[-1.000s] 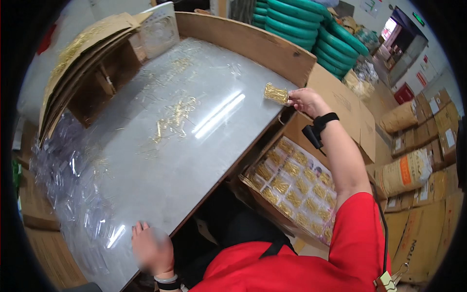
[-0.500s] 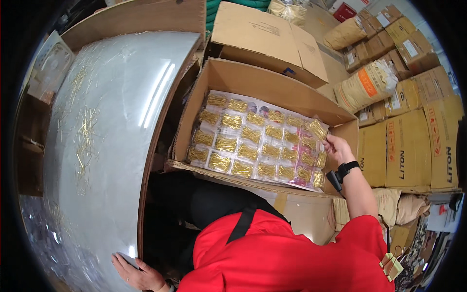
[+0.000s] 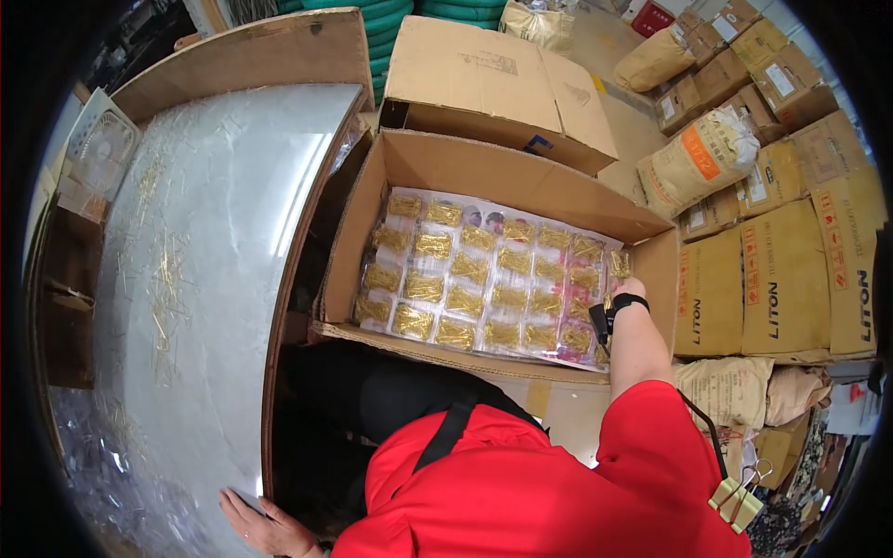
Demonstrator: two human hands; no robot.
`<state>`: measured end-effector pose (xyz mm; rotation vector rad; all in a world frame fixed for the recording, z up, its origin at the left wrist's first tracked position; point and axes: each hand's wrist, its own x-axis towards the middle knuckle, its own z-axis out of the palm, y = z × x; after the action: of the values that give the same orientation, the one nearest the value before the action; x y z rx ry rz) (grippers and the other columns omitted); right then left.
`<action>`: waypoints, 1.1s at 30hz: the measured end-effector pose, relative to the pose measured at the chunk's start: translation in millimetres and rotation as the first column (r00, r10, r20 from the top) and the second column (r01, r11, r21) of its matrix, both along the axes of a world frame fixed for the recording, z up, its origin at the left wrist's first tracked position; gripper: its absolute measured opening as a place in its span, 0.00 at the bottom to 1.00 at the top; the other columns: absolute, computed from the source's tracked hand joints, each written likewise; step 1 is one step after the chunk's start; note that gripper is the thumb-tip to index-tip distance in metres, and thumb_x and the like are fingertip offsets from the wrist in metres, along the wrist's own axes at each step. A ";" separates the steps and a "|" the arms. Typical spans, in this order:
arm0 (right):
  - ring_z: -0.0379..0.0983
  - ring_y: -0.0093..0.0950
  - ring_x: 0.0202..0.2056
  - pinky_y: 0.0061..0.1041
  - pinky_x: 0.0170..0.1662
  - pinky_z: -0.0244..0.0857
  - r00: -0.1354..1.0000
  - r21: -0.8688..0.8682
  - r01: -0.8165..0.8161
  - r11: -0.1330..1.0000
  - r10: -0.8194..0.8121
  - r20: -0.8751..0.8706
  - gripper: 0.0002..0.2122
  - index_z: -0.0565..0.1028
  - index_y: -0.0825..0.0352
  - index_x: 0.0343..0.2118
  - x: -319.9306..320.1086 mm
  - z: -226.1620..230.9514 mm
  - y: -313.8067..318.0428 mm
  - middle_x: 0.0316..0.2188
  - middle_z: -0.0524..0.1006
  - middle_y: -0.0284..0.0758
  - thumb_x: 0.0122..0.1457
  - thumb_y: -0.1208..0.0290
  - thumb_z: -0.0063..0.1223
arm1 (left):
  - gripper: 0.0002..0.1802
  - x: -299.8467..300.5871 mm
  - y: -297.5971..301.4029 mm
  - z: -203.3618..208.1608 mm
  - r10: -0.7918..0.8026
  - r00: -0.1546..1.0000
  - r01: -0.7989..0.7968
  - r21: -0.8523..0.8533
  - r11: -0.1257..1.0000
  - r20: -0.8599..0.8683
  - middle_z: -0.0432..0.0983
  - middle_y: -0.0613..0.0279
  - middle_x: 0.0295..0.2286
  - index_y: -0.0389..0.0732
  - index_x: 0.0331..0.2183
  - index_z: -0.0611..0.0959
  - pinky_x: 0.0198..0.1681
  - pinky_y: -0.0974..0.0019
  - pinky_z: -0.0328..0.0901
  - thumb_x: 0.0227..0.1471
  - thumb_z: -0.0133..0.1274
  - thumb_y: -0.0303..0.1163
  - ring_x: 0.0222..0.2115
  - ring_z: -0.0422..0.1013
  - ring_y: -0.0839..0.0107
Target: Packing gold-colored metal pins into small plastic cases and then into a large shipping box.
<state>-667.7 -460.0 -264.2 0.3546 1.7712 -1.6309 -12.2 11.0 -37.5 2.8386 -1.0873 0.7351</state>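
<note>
Right now, the packet [image 3: 619, 263] of gold pins lies just past the fingertip end of my right hand [image 3: 632, 289], by the right end of the open carton [image 3: 530, 193]. My wrist strap [image 3: 631, 301] and the back of that hand hide most of my fingers, so I cannot tell whether they are clamped on the packet or only touching it. Other packets [image 3: 469, 269] sit in rows to its left, on a white sheet [image 3: 473, 218] printed with dark round spots and pink areas. My left hand [image 3: 270, 533] rests on the near edge of the tabletop [image 3: 223, 279], holding nothing, its thumb apart from its fingers. Loose pins [image 3: 166, 288] lie scattered farther up.

As for writing, the box [image 3: 460, 65] behind the carton bears a small dark block of print. On the right, stacked boxes [image 3: 712, 288] carry large dark letters running up their sides, plus red marks. Above them, a sack [image 3: 665, 179] shows an orange patch [image 3: 699, 152] with pale print. White labels [image 3: 779, 80] on the upper boxes are too small to read.
</note>
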 end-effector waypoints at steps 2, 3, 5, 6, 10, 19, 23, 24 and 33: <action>0.72 0.43 0.38 0.44 0.32 0.71 0.984 -0.030 0.173 0.984 -0.171 0.053 0.12 0.69 0.67 0.48 23.8 19.3 -2.2 0.37 0.72 0.45 0.63 0.75 0.39 | 0.33 0.3 1.5 -0.2 0.002 1.000 -0.002 0.007 1.000 0.015 0.68 0.49 0.59 0.37 0.60 0.72 0.61 0.54 0.59 0.69 0.35 0.53 0.60 0.64 0.51; 0.74 0.42 0.38 0.41 0.33 0.73 0.982 -0.032 0.182 0.983 -0.180 0.060 0.13 0.69 0.67 0.49 28.7 26.3 -0.7 0.39 0.73 0.44 0.63 0.77 0.40 | 0.33 1.0 0.9 -0.8 -0.002 1.000 0.002 0.006 1.000 0.019 0.68 0.49 0.59 0.37 0.60 0.73 0.61 0.54 0.59 0.69 0.35 0.53 0.60 0.64 0.51; 0.76 0.42 0.38 0.38 0.35 0.75 0.980 -0.023 0.193 0.981 -0.192 0.061 0.15 0.68 0.67 0.51 44.0 40.3 0.8 0.42 0.74 0.44 0.62 0.79 0.41 | 0.33 1.0 1.1 -1.0 0.001 1.000 -0.001 0.003 1.000 0.020 0.68 0.49 0.59 0.37 0.60 0.73 0.61 0.54 0.59 0.69 0.35 0.53 0.59 0.64 0.51; 0.77 0.43 0.38 0.37 0.36 0.77 0.979 -0.011 0.197 0.980 -0.197 0.052 0.15 0.68 0.67 0.52 53.9 50.9 2.0 0.44 0.74 0.44 0.62 0.80 0.41 | 0.33 1.1 1.3 -1.0 0.003 1.000 -0.003 0.002 1.000 0.019 0.69 0.49 0.59 0.37 0.60 0.73 0.61 0.54 0.59 0.69 0.35 0.53 0.59 0.65 0.51; 0.77 0.44 0.39 0.40 0.37 0.77 0.995 0.065 0.096 0.993 -0.094 -0.032 0.15 0.71 0.67 0.51 47.5 49.5 5.3 0.44 0.75 0.44 0.62 0.79 0.42 | 0.34 5.0 5.4 -4.1 -0.009 1.000 0.009 0.002 1.000 0.023 0.69 0.49 0.58 0.37 0.60 0.73 0.61 0.54 0.60 0.69 0.35 0.54 0.59 0.65 0.50; 0.76 0.37 0.29 0.40 0.27 0.72 0.993 0.119 -0.023 0.993 0.036 -0.112 0.07 0.75 0.73 0.35 28.7 20.4 7.3 0.34 0.77 0.46 0.56 0.84 0.45 | 0.35 0.9 0.1 2.8 -0.037 0.999 0.037 0.000 0.999 0.016 0.70 0.46 0.58 0.34 0.58 0.74 0.61 0.53 0.60 0.69 0.34 0.54 0.58 0.66 0.49; 0.73 0.35 0.22 0.39 0.22 0.66 0.991 0.071 -0.073 0.995 0.080 -0.107 0.04 0.75 0.75 0.26 40.9 32.9 6.6 0.24 0.75 0.42 0.53 0.86 0.48 | 0.37 -3.7 0.7 4.8 -0.016 1.000 0.015 -0.012 1.000 -0.019 0.69 0.44 0.58 0.33 0.58 0.74 0.61 0.50 0.59 0.68 0.34 0.56 0.58 0.65 0.46; 0.72 0.34 0.21 0.38 0.22 0.66 0.980 0.147 -0.127 0.981 0.147 -0.134 0.04 0.75 0.75 0.25 48.5 42.6 9.1 0.23 0.75 0.41 0.52 0.86 0.48 | 0.37 -5.1 -0.2 6.8 -0.010 1.000 0.010 -0.009 1.000 -0.022 0.68 0.44 0.58 0.33 0.59 0.73 0.61 0.50 0.59 0.68 0.34 0.56 0.59 0.65 0.46; 0.74 0.37 0.23 0.37 0.23 0.67 0.972 0.140 -0.114 0.983 0.140 -0.189 0.11 0.78 0.79 0.31 45.6 38.3 10.6 0.25 0.77 0.45 0.56 0.82 0.41 | 0.36 -14.5 -13.7 1.7 -0.047 0.997 0.043 -0.072 0.996 -0.056 0.68 0.44 0.58 0.31 0.57 0.74 0.62 0.49 0.57 0.67 0.36 0.54 0.59 0.63 0.44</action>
<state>-622.1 -449.4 -225.9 0.1355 2.0109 -1.5088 -26.7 -2.7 -35.8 2.7488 -1.0907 0.6711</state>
